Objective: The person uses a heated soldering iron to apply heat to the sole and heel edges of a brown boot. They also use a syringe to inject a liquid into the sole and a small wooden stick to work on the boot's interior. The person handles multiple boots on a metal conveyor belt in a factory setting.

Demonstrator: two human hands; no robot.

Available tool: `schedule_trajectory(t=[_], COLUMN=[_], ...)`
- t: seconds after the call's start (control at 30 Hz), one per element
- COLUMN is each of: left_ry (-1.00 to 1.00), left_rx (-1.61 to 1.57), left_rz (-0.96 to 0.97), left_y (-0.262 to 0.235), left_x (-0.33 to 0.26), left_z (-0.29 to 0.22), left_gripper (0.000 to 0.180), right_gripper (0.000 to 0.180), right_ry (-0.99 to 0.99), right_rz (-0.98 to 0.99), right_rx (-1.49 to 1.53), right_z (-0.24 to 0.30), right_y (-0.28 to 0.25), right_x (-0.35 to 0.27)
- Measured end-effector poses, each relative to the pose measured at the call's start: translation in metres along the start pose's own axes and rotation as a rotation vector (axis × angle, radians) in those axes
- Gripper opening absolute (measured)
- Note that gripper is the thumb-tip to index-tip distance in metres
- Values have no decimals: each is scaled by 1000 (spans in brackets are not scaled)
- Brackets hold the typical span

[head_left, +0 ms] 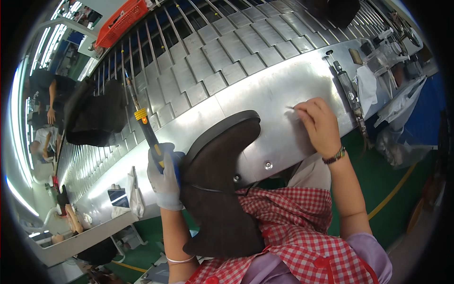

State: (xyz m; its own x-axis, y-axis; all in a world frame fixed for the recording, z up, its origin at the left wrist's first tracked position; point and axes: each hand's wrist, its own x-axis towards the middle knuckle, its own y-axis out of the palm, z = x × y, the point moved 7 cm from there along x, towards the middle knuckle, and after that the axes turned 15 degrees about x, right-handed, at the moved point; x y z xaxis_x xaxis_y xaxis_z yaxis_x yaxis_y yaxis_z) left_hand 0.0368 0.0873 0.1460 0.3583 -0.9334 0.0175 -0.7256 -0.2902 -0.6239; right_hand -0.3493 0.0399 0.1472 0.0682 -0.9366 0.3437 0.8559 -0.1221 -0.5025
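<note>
My left hand (pixel 164 177), in a white and blue work glove, is closed around the black and yellow handle of a soldering iron (pixel 145 122). Its metal tip points up and away, over the slatted conveyor. Beside that glove, a dark brown suede-like boot (pixel 215 189) leans across the table's near edge onto my lap, black sole up, a thin dark cord across its shaft. Whether the glove also grips the boot cannot be made out. Bare and to the right of the boot, my right hand (pixel 318 120) pinches a tiny dark sliver above the metal tabletop (pixel 279 90).
Dark boots stand on the slatted conveyor (pixel 227 52), one at the left (pixel 97 116) and one at the far right (pixel 338 12). A red basket (pixel 122 21) sits beyond. Metal fittings (pixel 347 87) and plastic bags (pixel 406 142) lie right. Other people work at far left.
</note>
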Motion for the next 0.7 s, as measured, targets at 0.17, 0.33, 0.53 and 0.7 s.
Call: schedule_trajectory(t=[0.17,0.33,0.53,0.7], left_ry=[-59,-31,-30,-29], left_rx=[-58,-17,-55,-91], left_rz=[15,-1,-8,-1], left_y=[0,-2,-1,-1], left_x=[-1,-4,-7,-5], left_z=[6,4,-2,-4], left_gripper=[19,20,22,22], right_gripper=[14,14,13,13], right_ry=[-131,-240,-308,-309], right_rz=[80,47,65,82], right_rx=[93,158,149,118], right_z=[59,80,84,86], right_y=[23,47,63,65], right_x=[-1,7,8,8])
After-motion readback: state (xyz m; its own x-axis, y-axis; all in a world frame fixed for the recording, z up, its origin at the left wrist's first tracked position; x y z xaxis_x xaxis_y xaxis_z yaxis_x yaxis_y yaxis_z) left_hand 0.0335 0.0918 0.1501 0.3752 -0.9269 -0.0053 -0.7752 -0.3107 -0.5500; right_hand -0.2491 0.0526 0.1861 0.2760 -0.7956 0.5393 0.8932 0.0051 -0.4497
